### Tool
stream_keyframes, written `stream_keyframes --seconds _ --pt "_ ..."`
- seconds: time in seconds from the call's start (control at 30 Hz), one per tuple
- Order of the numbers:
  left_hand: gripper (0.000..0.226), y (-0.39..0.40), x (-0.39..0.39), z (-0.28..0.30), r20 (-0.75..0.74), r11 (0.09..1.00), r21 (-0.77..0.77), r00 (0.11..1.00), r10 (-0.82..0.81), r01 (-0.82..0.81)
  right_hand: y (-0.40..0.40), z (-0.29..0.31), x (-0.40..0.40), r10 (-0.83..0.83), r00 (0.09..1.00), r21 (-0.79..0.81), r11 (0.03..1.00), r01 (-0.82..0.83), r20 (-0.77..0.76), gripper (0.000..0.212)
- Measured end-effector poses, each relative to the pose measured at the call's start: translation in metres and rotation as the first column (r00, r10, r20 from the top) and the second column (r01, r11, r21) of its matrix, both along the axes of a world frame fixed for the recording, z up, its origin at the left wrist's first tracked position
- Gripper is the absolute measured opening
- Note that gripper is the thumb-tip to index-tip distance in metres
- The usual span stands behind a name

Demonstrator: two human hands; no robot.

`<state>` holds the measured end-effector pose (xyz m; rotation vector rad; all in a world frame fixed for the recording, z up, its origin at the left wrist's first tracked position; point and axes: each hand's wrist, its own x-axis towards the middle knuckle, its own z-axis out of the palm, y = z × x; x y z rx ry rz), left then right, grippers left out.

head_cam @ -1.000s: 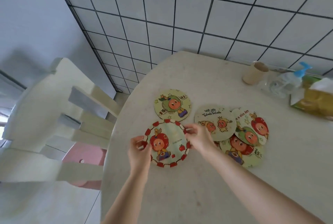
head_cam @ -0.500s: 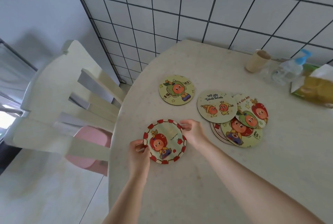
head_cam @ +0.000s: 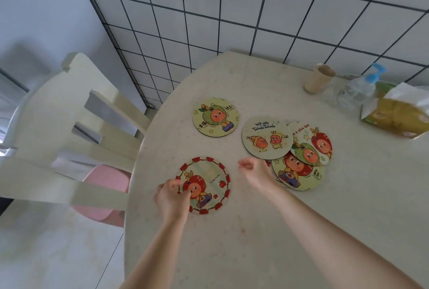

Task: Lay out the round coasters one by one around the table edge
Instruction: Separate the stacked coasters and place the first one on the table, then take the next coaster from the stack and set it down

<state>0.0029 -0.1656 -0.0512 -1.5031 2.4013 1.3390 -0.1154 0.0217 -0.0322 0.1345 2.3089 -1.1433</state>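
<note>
Head view: my right hand [head_cam: 251, 170] has let go of the red-bordered coaster [head_cam: 204, 185] (loosely curled, empty), left hand [head_cam: 171, 195] fingers still resting on it, so it's placed.

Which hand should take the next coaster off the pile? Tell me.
Right. The right hand hangs free beside the pile, while the left hand rests on the red-rimmed coaster at the table edge.
</note>
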Motion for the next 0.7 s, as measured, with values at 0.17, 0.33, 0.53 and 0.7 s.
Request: stream_keyframes --seconds 0.17,0.33,0.53,0.7 --pt "0.032 0.028 -0.042 0.012 -0.093 0.995 0.064 0.993 -0.069 0.075 0.04 0.014 -0.022 -0.059 0.998 0.042 0.997 0.06 -0.024 0.02" --pt "0.031 0.069 -0.094 0.02 -0.151 0.964 0.177 0.973 -0.172 0.198 0.083 0.02 -0.05 -0.128 0.991 0.083 0.988 0.132 -0.049 0.016" --pt "0.043 0.113 -0.149 0.013 -0.159 0.939 0.244 0.965 -0.208 0.243 0.114 0.027 -0.085 -0.275 0.96 0.147 0.949 0.278 -0.041 0.028" --pt "0.064 0.126 -0.176 0.009 -0.102 0.922 0.369 0.991 -0.084 0.116 0.106 0.03 -0.111 -0.335 0.94 0.134 0.936 0.325 0.062 0.035"
